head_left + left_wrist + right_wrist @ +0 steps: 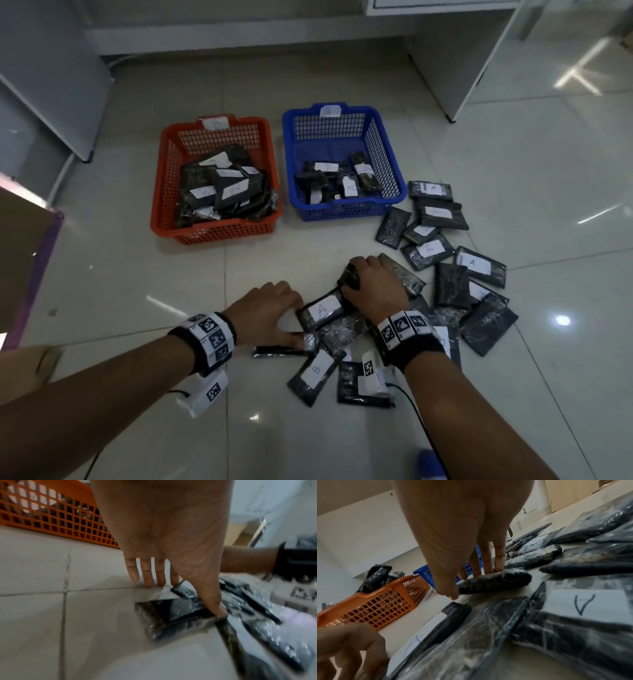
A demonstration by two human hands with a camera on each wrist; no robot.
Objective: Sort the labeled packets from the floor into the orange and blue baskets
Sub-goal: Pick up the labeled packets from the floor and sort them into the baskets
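Note:
An orange basket (164, 192) and a blue basket (387, 150) stand side by side on the tiled floor, each holding several black labelled packets. More packets lie in a loose pile on the floor in front of the blue basket. My right hand (351, 279) grips the end of a dark packet (505, 580) at the pile's near-left side, fingers on top and thumb at its end. My left hand (293, 318) is beside a packet marked A (322, 310), its fingers (147, 574) straight down to the floor. Its thumb presses on the corner of another packet (171, 616).
A packet marked B (317, 371) and others lie under my right wrist. White furniture panels (445, 68) stand behind the baskets, and a brown cardboard box (20, 260) is at the left. Bare tiles lie between me and the orange basket.

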